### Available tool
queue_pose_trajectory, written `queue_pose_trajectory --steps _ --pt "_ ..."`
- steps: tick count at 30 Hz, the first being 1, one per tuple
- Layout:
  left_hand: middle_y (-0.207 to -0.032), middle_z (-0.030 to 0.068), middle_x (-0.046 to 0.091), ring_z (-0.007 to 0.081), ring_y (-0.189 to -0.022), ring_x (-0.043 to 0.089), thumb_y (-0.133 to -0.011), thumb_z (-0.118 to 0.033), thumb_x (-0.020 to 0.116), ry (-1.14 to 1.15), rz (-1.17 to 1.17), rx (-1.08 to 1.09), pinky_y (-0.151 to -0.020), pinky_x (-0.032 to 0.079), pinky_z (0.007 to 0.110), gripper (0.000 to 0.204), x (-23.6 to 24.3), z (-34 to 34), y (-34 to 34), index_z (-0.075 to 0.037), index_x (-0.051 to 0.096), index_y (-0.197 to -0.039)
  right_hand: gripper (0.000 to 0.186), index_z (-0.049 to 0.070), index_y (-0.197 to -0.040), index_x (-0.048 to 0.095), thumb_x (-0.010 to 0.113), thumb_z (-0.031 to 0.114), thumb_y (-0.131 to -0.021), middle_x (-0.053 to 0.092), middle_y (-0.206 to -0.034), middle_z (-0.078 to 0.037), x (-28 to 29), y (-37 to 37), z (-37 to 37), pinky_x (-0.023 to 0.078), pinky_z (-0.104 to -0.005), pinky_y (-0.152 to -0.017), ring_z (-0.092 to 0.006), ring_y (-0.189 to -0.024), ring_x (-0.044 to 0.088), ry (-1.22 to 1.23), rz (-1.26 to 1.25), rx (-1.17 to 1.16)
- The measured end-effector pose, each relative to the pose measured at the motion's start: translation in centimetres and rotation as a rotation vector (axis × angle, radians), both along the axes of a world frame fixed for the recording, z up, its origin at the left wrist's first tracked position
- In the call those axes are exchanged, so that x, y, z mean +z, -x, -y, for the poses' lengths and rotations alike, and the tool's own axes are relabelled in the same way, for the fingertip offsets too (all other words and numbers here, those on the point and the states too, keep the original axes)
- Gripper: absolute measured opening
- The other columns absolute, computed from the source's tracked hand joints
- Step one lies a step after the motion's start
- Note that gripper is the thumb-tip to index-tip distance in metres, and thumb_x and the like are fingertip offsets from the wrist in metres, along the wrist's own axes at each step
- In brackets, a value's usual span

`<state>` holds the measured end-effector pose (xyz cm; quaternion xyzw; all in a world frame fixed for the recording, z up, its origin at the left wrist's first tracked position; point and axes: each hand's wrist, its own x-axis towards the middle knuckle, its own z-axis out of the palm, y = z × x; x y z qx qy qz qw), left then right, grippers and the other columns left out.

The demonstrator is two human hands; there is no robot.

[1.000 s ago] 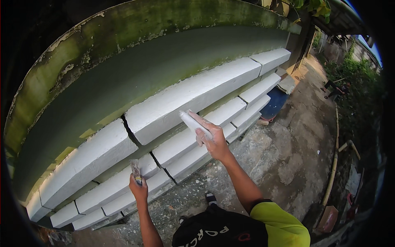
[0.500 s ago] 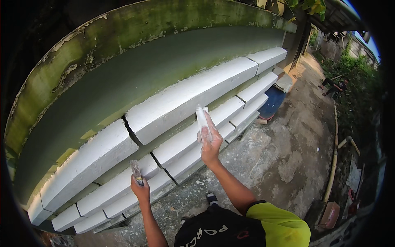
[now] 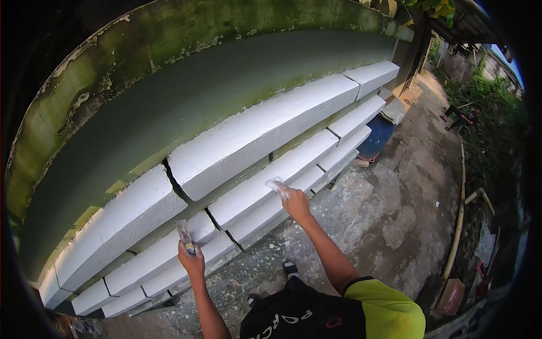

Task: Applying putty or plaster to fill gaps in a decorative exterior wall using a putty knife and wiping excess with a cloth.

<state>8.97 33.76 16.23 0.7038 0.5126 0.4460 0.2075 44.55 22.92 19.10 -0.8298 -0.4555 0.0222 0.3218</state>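
Observation:
Along a green-stained wall (image 3: 197,73), several rows of long white blocks (image 3: 254,127) jut out in steps, with dark gaps between them. My left hand (image 3: 191,254) grips a putty knife (image 3: 183,229), its crusted blade pointing up, in front of the middle row near a gap. My right hand (image 3: 293,202) is closed round a white, powder-coated flat tool (image 3: 275,185), held against the front edge of a middle-row block right of that gap. What kind of tool it is, I cannot make out.
A blue barrel (image 3: 375,139) stands past the blocks' far end. A stained concrete path (image 3: 412,169) runs along my right, bordered by bamboo poles (image 3: 454,248), plants (image 3: 485,99) and a cardboard box (image 3: 451,296). A seated person (image 3: 463,118) is farther up at the right.
My right hand, with the white tool in it, has moved down from just below the top row onto the middle row. My left hand has barely moved.

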Motion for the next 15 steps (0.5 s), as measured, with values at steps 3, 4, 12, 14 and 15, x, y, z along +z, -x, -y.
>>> queue_pose_trajectory --steps 3,4,12,14,15 --pt "-0.091 0.0260 0.062 0.0426 -0.081 0.061 -0.080 -0.005 0.065 0.009 -0.004 0.020 -0.076 0.049 0.042 0.033 0.0 0.4 0.1 0.007 0.056 -0.109 0.034 0.016 -0.125 0.064 0.058 0.021 -0.092 0.069 -0.090 -0.023 -0.1 -2.0 -0.1 0.054 -0.0511 -0.072 -0.0415 -0.079 0.067 -0.012 -0.081 -0.274" --pt "-0.091 0.0260 0.062 0.0425 -0.081 0.061 -0.080 -0.005 0.065 0.004 0.000 0.021 -0.077 0.049 0.042 0.033 -0.1 0.3 0.0 0.007 0.056 -0.109 0.033 0.017 -0.125 0.064 0.057 0.022 -0.093 0.068 -0.085 -0.023 -0.4 -0.7 -0.6 0.053 -0.0517 -0.071 -0.0415 -0.078 0.067 -0.021 -0.059 -0.251" --pt "-0.095 0.0255 0.063 0.0420 -0.084 0.062 -0.080 -0.004 0.064 0.019 0.009 -0.003 -0.078 0.048 0.041 0.035 0.3 0.2 -0.5 0.007 0.055 -0.112 0.058 0.019 -0.140 0.050 0.059 0.011 -0.083 0.067 -0.073 -0.015 -2.4 17.6 -1.9 0.054 -0.0501 -0.063 -0.0355 -0.067 0.068 0.115 0.028 0.449" --pt "-0.095 0.0255 0.063 0.0418 -0.084 0.062 -0.080 -0.004 0.064 0.028 0.013 0.014 -0.079 0.048 0.041 0.035 0.1 0.2 -0.1 0.007 0.055 -0.112 0.060 0.019 -0.140 0.050 0.058 0.009 -0.082 0.068 -0.074 -0.014 -2.4 15.0 -1.8 0.054 -0.0486 -0.061 -0.0334 -0.066 0.068 -0.089 0.047 0.434" --pt "-0.095 0.0254 0.063 0.0416 -0.084 0.062 -0.080 -0.004 0.064 0.027 0.023 0.027 -0.079 0.048 0.041 0.035 -0.1 0.2 -0.1 0.007 0.055 -0.112 0.056 0.021 -0.137 0.053 0.059 0.010 -0.083 0.069 -0.077 -0.013 -2.7 13.2 -1.6 0.055 -0.0479 -0.060 -0.0331 -0.065 0.068 -0.120 0.147 0.379"
